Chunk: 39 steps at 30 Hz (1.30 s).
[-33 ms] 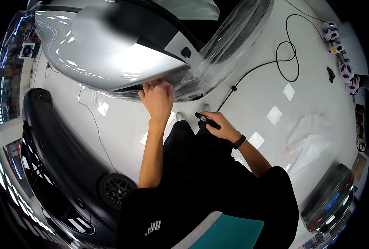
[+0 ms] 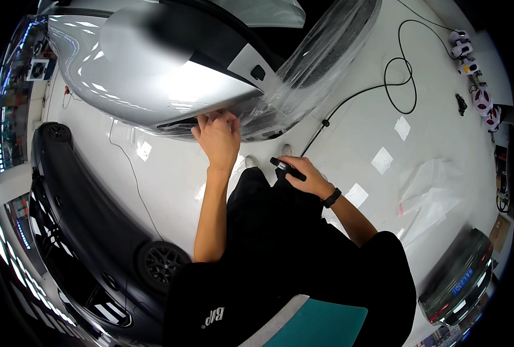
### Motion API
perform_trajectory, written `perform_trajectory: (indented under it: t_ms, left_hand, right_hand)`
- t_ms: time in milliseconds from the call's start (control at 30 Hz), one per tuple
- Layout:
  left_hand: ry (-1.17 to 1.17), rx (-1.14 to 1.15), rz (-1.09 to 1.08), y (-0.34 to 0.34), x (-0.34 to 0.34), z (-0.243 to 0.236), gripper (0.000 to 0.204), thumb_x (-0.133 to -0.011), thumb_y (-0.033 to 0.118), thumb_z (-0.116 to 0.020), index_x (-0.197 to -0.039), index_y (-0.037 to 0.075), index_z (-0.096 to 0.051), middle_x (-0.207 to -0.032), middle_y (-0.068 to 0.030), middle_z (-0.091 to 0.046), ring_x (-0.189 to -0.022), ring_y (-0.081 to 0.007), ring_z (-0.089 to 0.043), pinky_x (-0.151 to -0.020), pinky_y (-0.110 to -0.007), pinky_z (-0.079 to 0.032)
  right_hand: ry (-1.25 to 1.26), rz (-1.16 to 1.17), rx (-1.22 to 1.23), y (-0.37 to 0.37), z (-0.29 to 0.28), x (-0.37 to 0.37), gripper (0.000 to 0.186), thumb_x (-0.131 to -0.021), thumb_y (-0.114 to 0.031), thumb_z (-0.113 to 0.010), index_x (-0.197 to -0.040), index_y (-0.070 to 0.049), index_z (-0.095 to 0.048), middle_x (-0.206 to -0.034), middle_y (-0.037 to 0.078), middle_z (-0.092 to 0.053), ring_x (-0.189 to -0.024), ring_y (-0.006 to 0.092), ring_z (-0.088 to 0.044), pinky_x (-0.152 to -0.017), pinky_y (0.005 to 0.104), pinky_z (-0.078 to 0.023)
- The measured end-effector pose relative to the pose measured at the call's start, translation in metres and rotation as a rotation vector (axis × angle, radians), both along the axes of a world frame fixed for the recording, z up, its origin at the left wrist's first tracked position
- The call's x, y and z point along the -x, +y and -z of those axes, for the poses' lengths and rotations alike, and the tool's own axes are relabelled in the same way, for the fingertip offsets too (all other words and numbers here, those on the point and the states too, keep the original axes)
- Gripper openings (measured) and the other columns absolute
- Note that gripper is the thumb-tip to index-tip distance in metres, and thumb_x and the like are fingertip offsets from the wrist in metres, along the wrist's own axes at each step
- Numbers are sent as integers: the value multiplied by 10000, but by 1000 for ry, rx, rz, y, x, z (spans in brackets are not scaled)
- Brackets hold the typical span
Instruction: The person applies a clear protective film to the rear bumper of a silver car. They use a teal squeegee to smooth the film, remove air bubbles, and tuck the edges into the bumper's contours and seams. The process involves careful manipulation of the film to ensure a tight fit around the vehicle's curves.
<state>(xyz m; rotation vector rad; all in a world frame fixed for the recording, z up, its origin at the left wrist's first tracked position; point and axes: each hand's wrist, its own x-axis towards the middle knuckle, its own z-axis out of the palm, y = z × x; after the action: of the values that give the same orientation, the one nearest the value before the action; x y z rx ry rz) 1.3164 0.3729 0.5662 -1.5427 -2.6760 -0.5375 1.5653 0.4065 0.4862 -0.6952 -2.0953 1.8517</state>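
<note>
"Glossy pale floor (image 2: pixel 176 173), workshop, parked cars round the edges. Hands?"

"Left hand (image 2: pixel 217 141): fingers bent, tips up at the lower edge of the silver car body (image 2: pixel 135 92), by a narrow dark slot (image 2: pixel 179 124). Pinching film or just pressing, cannot tell. Right hand (image 2: pixel 310 176): closed round a black tool (image 2: pixel 287 169), low in front of the legs."

"How does the body look, and where?"

"Top of view, ahead of the person. Silver, smooth, rounded, bright lamp reflections. Clear film (image 2: pixel 265 118) over its corner, right of the left hand, running up over a dark curved part."

"Unclear bits?"

"Left fingertips hidden in the slot. Upper body smeared by a blurred patch (image 2: pixel 158 29) and cut off by the top edge. Tool partly covered by the right fingers; black hose (image 2: pixel 349 103) ends near it, join not visible."

"Materials?"

"Film thin, wrinkled, shiny. Hose round, slim, looped on the floor to the right. Dark wristband (image 2: pixel 332 198) on the right wrist. Further out: pale squares (image 2: pixel 382 161) and a limp clear sheet (image 2: pixel 430 188) on the floor; dark matte car (image 2: pixel 95 202) left, spoked wheel (image 2: pixel 163 264); another dark car (image 2: pixel 459 277), lower right."
</note>
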Motion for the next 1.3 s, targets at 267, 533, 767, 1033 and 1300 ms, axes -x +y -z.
perform_trajectory:
  t_ms: [267, 533, 767, 1033, 1300]
  left_hand:
    - [10, -153, 75, -1, -17, -4, 90, -864, 26, -669, -897, 59, -591, -978, -70, -631, -973, -305, -523, -880, -464, -322]
    - [-25, -164, 290, -8, -8, -32, 74, -921, 12, -644, -962, 33, -587, -946, -104, -632, -915, -318, -549, -845, -421, -379]
    - [-168, -55, 278, -1, -12, -33, 60, -937, 41, -663, -954, -5, -630, -834, -156, -636, -761, -313, -581, -708, -407, -456]
    - [-150, -363, 369, 6, -15, -34, 75, -889, -62, -667, -899, -4, -621, -783, -118, -589, -656, -234, -513, -604, -331, -421]
    - [8, -256, 458, -6, 2, -61, 145, -824, -4, -757, -886, 43, -635, -856, -58, -619, -768, -249, -553, -748, -359, -417]
  right_hand:
    - [-8, -2, -17, 13, 6, -3, 492, -823, -78, -625, -1306, 14, -592, -1208, 187, -676, -1055, 358, -635, -948, 403, -483]
    - [302, -68, -158, 54, 17, 75, 576, -837, -47, -628, -1406, -17, -538, -1334, 192, -613, -1203, 354, -584, -1059, 420, -441]
    - [269, -24, -124, 59, 4, 89, 562, -821, -23, -636, -1376, -50, -553, -1266, 186, -641, -1179, 379, -581, -1030, 438, -449]
    - [252, -64, -118, 63, 15, 91, 581, -774, 38, -615, -1342, -83, -580, -1297, 151, -636, -1207, 367, -592, -1049, 438, -465]
    - [233, -96, -125, 62, 13, 87, 568, -804, -18, -628, -1368, -68, -574, -1320, 161, -630, -1230, 346, -578, -1068, 425, -446]
